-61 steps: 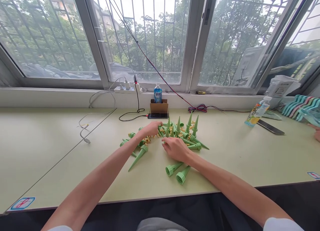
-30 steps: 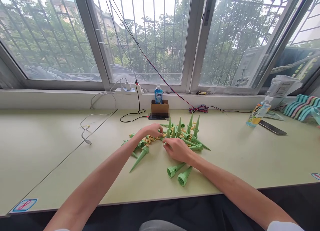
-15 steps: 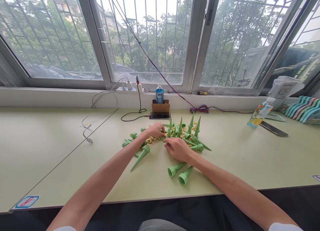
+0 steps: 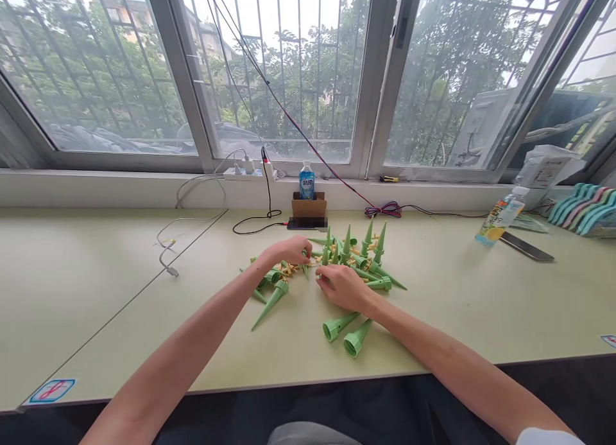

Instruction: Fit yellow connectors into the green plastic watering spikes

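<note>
My left hand (image 4: pixel 292 249) is closed around a green plastic watering spike (image 4: pixel 305 273), whose pointed end shows below the fingers. Curled against the table, my right hand (image 4: pixel 342 287) sits at the near edge of the pile; what its fingertips hold, if anything, is hidden. Several green spikes stand upright behind it, one of them a tall spike (image 4: pixel 346 244). Small yellow plastic pieces (image 4: pixel 287 269) lie scattered near my left hand. Another spike (image 4: pixel 271 305) lies left of centre, tip toward me. Two hollow spikes, including the nearer one (image 4: pixel 355 343), rest before my right wrist.
A phone (image 4: pixel 307 223) lies by a cardboard box (image 4: pixel 309 207) and a blue bottle (image 4: pixel 307 183) at the back. On the right are a drink bottle (image 4: pixel 501 217), another phone (image 4: pixel 527 246) and hangers (image 4: pixel 584 210). A grey cable (image 4: pixel 167 260) lies on the left.
My left hand has moved slightly left, away from my right hand, with a spike's tip now visible beneath it. My right hand has stayed in place.
</note>
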Motion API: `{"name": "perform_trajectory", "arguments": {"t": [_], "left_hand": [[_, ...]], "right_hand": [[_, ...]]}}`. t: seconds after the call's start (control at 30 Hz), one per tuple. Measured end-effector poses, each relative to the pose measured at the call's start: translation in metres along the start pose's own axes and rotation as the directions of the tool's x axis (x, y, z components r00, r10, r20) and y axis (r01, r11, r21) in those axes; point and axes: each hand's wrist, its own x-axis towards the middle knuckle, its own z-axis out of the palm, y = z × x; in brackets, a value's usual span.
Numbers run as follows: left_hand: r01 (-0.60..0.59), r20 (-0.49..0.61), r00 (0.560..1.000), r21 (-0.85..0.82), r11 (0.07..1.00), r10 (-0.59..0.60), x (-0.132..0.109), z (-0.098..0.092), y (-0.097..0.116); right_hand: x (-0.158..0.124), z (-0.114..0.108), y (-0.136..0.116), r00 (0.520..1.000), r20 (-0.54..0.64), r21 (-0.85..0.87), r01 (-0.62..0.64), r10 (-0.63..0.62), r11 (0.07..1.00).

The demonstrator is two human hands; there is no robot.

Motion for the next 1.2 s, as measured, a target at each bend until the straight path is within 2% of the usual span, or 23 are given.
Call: {"name": "perform_trajectory", "arguments": {"t": [0.2,0.33,0.4,0.67,0.8,1.0,1.2], "left_hand": [[-0.031,-0.049,0.998,-0.016,0.999,0.03,-0.021,0.003,-0.001],[-0.031,-0.223,0.975,-0.066,0.997,0.016,-0.039,0.009,0.002],[-0.039,-0.256,0.967,-0.084,0.996,0.017,-0.045,0.015,0.006],[-0.021,-0.367,0.93,-0.119,0.993,-0.025,-0.046,0.036,0.017],[0.001,-0.38,0.924,-0.098,0.995,-0.039,-0.046,0.038,0.017],[0.041,-0.33,0.942,-0.074,0.996,-0.064,-0.05,0.039,0.021],[0.016,-0.327,0.944,-0.083,0.996,-0.042,-0.052,0.04,0.02]], "right_hand": [[0.0,0.0,0.0,1.0,-0.014,0.014,0.012,-0.012,1.0],[0.0,0.001,0.001,1.0,-0.023,0.026,0.015,-0.014,1.0],[0.0,0.001,0.001,1.0,-0.025,0.031,0.019,-0.018,0.999],[-0.001,-0.001,-0.001,0.998,-0.022,0.057,0.054,-0.053,0.997],[-0.002,-0.001,0.0,0.998,-0.015,0.063,0.064,-0.063,0.996],[-0.003,0.001,0.001,0.996,-0.017,0.079,0.087,-0.086,0.993],[-0.002,0.001,0.0,0.996,-0.016,0.09,0.084,-0.083,0.992]]}}
